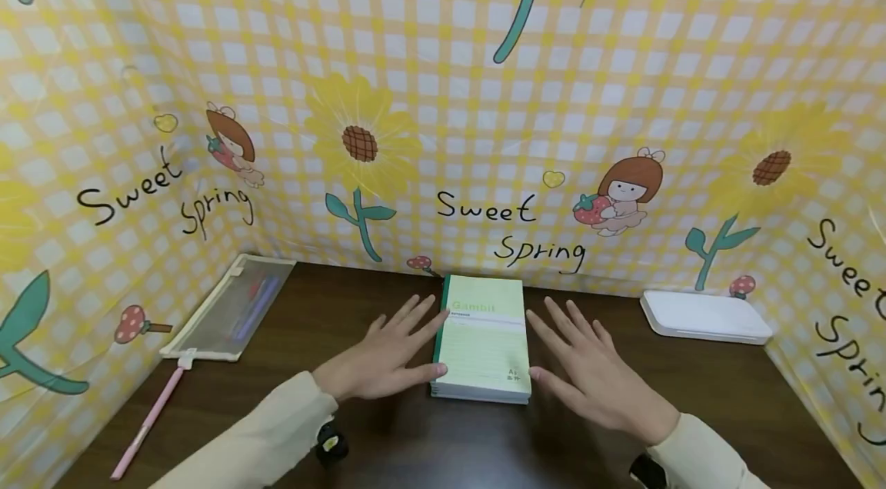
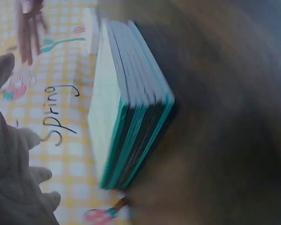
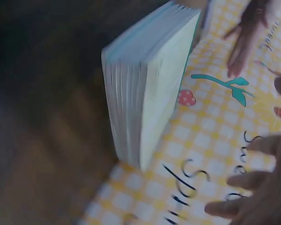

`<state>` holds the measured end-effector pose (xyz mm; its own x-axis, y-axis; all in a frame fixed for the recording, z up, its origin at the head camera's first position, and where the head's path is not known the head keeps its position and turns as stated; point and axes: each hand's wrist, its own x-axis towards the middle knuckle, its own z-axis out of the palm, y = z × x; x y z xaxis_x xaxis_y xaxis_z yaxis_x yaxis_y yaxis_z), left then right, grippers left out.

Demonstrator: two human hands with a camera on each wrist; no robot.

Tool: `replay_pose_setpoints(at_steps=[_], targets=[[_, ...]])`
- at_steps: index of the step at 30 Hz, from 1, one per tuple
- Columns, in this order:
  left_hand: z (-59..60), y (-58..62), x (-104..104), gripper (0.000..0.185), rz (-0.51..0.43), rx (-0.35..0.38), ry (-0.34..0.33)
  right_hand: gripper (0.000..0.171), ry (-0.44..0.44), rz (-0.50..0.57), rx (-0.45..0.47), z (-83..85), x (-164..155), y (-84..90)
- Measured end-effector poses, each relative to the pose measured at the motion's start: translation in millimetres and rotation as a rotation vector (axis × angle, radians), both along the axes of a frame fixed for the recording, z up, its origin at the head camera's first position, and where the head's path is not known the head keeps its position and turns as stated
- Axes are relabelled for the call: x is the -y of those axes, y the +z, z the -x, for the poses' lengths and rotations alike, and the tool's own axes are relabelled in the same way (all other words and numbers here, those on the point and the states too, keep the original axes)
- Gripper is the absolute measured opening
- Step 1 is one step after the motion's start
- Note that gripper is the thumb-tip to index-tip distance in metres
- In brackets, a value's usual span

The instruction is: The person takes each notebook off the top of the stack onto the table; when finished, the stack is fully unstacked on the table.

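Observation:
A stack of green-covered notebooks (image 1: pixel 484 339) lies on the dark wooden table (image 1: pixel 415 443), close to the back wall. My left hand (image 1: pixel 388 354) lies flat just left of the stack with straight, spread fingers. Its thumb and forefinger tip touch the stack's left edge. My right hand (image 1: pixel 588 374) is spread flat to the stack's right, thumb at its near right corner. The left wrist view shows the teal spines of the stack (image 2: pixel 131 131). The right wrist view shows the stack's page edges (image 3: pixel 145 93), with my right hand's fingers (image 3: pixel 253 197) beside it.
A mesh pencil pouch (image 1: pixel 231 308) leans at the back left, with a pink pen (image 1: pixel 148 420) in front of it. A flat white case (image 1: pixel 702 316) sits at the back right. A yellow checked screen (image 1: pixel 484 128) walls in the table on three sides.

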<state>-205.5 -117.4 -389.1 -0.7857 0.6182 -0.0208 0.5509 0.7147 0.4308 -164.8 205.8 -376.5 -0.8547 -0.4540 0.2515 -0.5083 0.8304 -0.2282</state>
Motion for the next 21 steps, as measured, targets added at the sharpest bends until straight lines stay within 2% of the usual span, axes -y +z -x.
replay_pose_setpoints(at_steps=[3, 5, 9, 12, 15, 18, 21], targets=[[2.8, -16.4, -7, 0.076, -0.192, 0.176, 0.087, 0.068, -0.048, 0.188, 0.084, 3.9, 6, -12.3], [6.0, -31.3, -16, 0.078, -0.323, 0.260, 0.165, 0.069, -0.089, 0.318, 0.158, 9.5, 13, -23.2], [13.4, -62.4, -39, 0.082, -0.566, 0.374, 0.356, 0.072, -0.214, 0.520, 0.332, 23.0, 31, -47.9], [15.3, -78.1, -55, 0.084, -0.708, 0.423, 0.481, 0.073, -0.347, 0.653, 0.454, 30.1, 44, -65.0], [15.1, -84.5, -67, 0.084, -0.786, 0.443, 0.546, 0.070, -0.407, 0.788, 0.512, 33.7, 56, -78.0], [14.1, -82.7, -72, 0.083, -0.806, 0.449, 0.569, 0.065, -0.380, 0.859, 0.494, 34.5, 65, -86.1], [12.6, -79.2, -73, 0.082, -0.813, 0.463, 0.569, 0.064, -0.358, 0.876, 0.463, 34.6, 68, -89.1]])
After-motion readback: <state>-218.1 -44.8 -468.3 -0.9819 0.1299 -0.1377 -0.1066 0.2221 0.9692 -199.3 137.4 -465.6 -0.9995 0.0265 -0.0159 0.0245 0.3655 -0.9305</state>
